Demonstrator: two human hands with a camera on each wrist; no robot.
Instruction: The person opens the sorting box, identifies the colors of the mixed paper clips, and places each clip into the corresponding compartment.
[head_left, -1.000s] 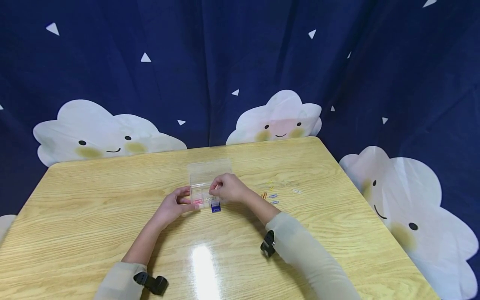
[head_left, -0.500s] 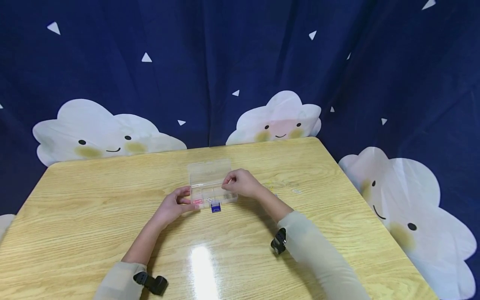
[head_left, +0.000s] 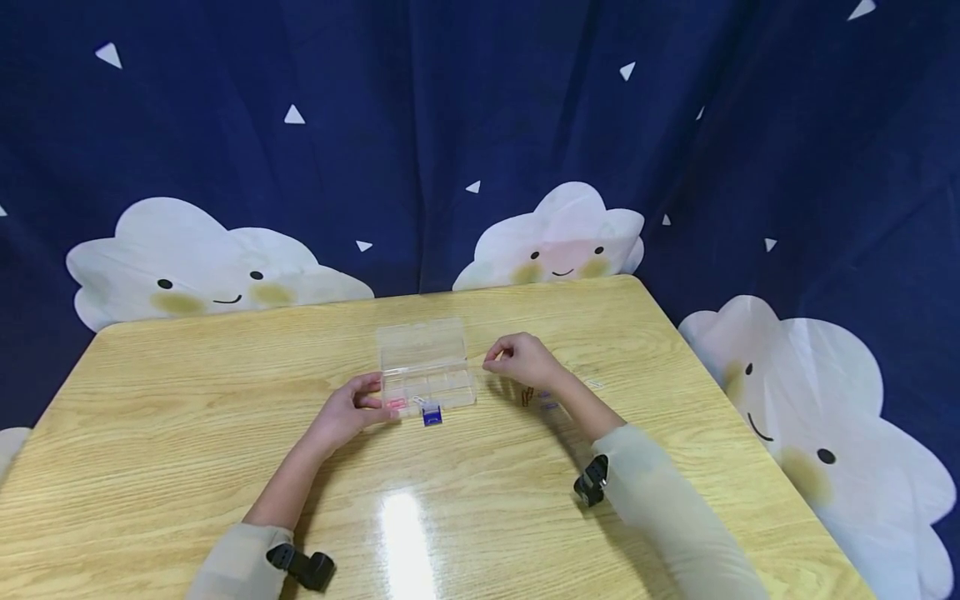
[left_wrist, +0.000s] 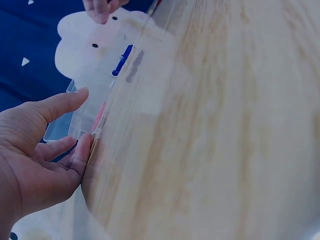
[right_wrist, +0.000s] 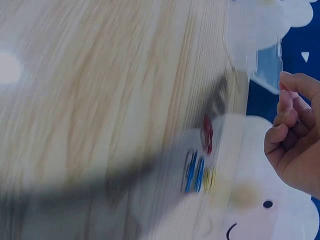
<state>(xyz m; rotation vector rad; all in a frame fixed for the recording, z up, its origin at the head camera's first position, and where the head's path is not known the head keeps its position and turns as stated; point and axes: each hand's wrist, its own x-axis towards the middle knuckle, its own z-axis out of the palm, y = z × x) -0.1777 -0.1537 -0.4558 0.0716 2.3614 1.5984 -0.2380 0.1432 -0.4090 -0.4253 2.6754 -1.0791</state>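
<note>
A clear plastic compartment box [head_left: 450, 385] with its lid [head_left: 422, 343] raised lies mid-table. My left hand [head_left: 347, 414] holds its left end, thumb at the front edge and fingers round the side; the left wrist view shows the same hand [left_wrist: 50, 145] there. Pink paper clips [head_left: 396, 403] lie in the front left compartment, whitish ones [head_left: 419, 401] beside them. A blue latch [head_left: 432, 415] hangs at the front. Just right of the box, above the table, is my right hand [head_left: 525, 360], its fingers loosely bent and nothing visible between them.
Right of the box lie red paper clips [head_left: 527, 397], blue ones [head_left: 549, 406] and a white one [head_left: 595, 384]. Yellow clips [right_wrist: 210, 180] show in the right wrist view. A dark blue curtain [head_left: 337, 150] hangs behind the wooden table [head_left: 225, 400].
My right hand has moved from over the box to the right, leaving the compartments in plain sight. My left hand and the box have stayed put.
</note>
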